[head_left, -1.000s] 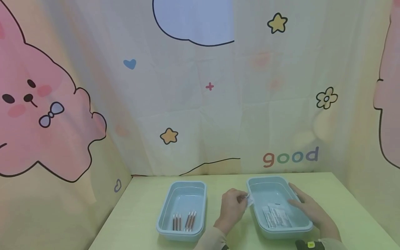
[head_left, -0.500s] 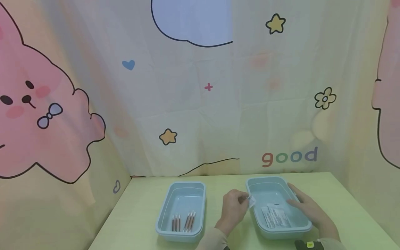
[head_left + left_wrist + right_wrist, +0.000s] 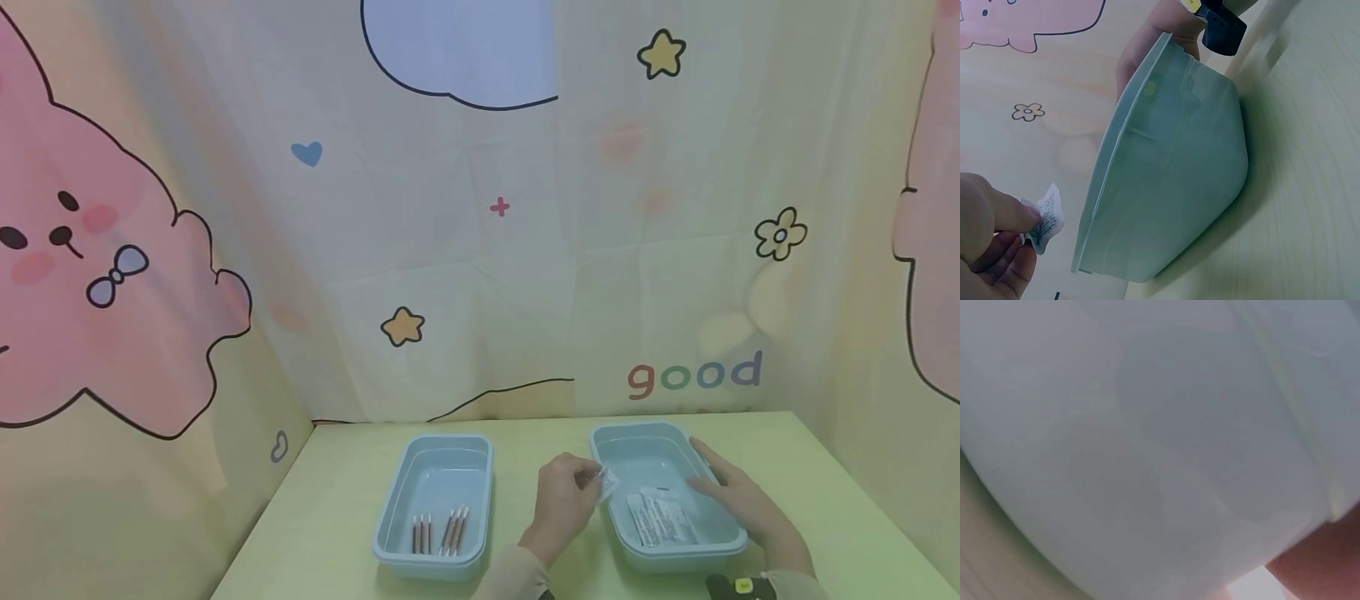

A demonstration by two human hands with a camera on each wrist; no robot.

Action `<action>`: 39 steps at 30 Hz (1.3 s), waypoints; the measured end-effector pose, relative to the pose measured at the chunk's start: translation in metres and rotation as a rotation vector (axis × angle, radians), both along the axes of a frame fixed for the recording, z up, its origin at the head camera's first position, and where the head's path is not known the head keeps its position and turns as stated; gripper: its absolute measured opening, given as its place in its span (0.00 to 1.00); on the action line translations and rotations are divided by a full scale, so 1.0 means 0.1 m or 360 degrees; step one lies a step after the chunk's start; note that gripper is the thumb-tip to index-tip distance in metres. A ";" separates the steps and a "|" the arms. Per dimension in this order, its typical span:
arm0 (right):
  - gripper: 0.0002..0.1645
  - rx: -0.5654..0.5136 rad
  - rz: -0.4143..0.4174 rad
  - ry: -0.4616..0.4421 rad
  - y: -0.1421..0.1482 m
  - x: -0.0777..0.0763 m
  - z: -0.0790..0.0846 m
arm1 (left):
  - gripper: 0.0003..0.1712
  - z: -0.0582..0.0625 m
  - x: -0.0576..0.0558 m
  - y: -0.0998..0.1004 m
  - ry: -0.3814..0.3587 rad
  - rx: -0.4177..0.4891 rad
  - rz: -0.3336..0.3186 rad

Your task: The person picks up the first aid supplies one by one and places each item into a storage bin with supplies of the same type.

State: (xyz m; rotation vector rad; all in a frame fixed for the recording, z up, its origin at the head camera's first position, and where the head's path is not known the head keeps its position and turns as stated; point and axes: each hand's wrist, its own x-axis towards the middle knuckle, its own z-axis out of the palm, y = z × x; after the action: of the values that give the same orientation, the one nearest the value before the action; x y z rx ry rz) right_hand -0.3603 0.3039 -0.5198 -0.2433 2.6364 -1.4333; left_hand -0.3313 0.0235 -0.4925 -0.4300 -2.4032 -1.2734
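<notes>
My left hand (image 3: 560,506) pinches a small, crumpled white wrapper (image 3: 1049,220) with dark print between thumb and fingers. It is just outside the left rim of the right-hand blue plastic tray (image 3: 654,550). My right hand (image 3: 738,497) grips that tray by its right side, thumb over the rim and fingers along the outer wall. Several flat printed white packets (image 3: 662,518) lie near the tray's front end. Mostly the tray's pale wall fills the right wrist view, with a bit of finger (image 3: 1325,562) at the lower right.
A second blue tray (image 3: 450,563) stands to the left, holding several brown sticks with white tips (image 3: 456,532), likely swabs, in two groups. Both trays rest on a pale wooden table (image 3: 315,517). A cartoon-printed curtain (image 3: 480,275) hangs behind.
The wrapper, partly hidden behind the fingers earlier, now shows more and sticks out over the tray's left rim. My left hand has shifted slightly right; my right hand stays on the tray.
</notes>
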 end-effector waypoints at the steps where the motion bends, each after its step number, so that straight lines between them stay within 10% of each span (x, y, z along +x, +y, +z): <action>1: 0.48 0.0008 0.0002 0.0005 0.00 0.00 0.01 | 0.08 0.00 0.00 0.01 0.0003 -0.0004 -0.0001; 39: 0.48 -0.0015 0.0002 -0.0004 0.02 -0.02 -0.03 | 0.08 -0.06 0.02 0.13 -0.0126 0.0008 -0.0023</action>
State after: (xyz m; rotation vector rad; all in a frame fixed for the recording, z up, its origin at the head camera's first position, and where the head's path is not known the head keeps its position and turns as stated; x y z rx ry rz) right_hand -0.3620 0.3054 -0.5223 -0.2439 2.6280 -1.4446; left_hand -0.3294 0.0364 -0.4982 -0.4030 -2.4658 -1.3260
